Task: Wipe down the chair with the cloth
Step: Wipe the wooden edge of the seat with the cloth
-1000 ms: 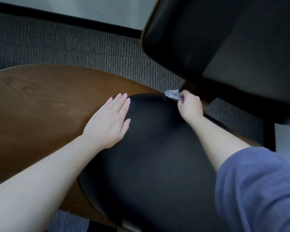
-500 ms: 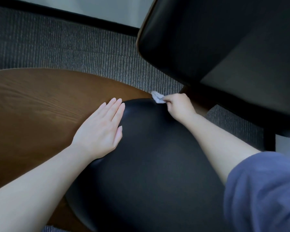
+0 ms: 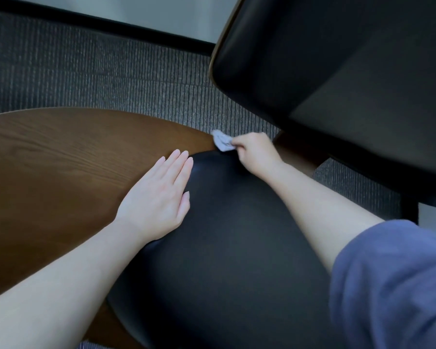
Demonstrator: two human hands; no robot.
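The chair has a black padded seat point(image 3: 224, 248) set in a brown wooden shell point(image 3: 61, 167), and its black backrest point(image 3: 337, 71) rises at the upper right. My right hand point(image 3: 254, 152) grips a small crumpled grey cloth point(image 3: 221, 141) at the far edge of the seat, where the cushion meets the wood. My left hand point(image 3: 159, 195) lies flat with straight fingers across the seam between the wooden shell and the cushion.
Grey ribbed carpet point(image 3: 98, 71) covers the floor beyond the chair. A black skirting strip and a pale wall point(image 3: 149, 11) run along the top. A dark chair support point(image 3: 409, 210) shows at the right, under the backrest.
My right hand has slid the cloth leftward along the seat's far edge, from near the backrest support onto the wooden rim. My left hand stays flat in the same place.
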